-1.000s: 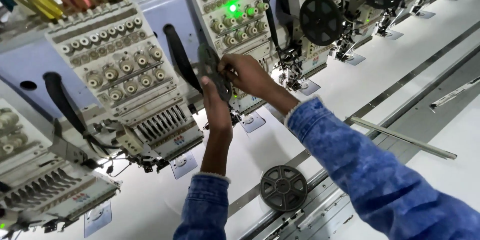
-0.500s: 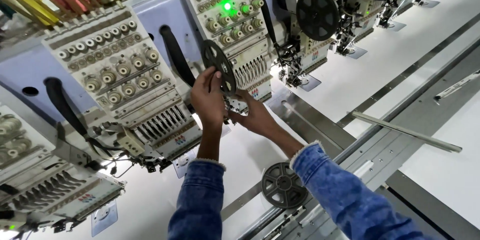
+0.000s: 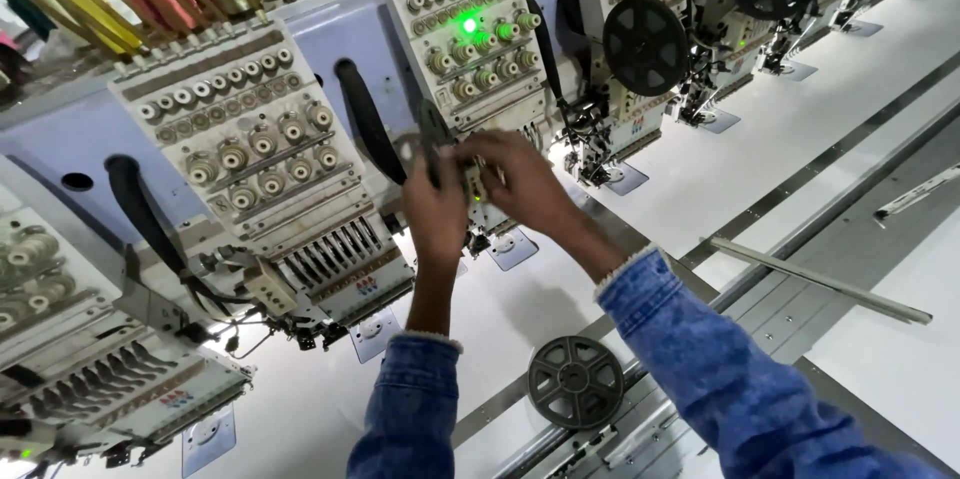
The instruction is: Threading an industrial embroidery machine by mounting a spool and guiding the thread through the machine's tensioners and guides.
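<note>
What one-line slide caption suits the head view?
Both hands, left hand and right hand, hold a black reel against an embroidery machine head.

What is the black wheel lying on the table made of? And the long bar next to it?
The black wheel looks like dull moulded plastic: matt, thin spokes, no glint, though painted metal is possible. The long bar looks like bare metal: silvery grey with a bright edge. The table is smooth, white and hard-looking, perhaps laminate.

both arms in blue denim jacket sleeves, washed and mottled look. left sleeve (image 3: 410, 409) cuff has pale frayed edge. right sleeve (image 3: 730, 379) cuff same, light worn edge. left hand (image 3: 436, 214) and right hand (image 3: 520, 182) bare, no gloves.
</note>
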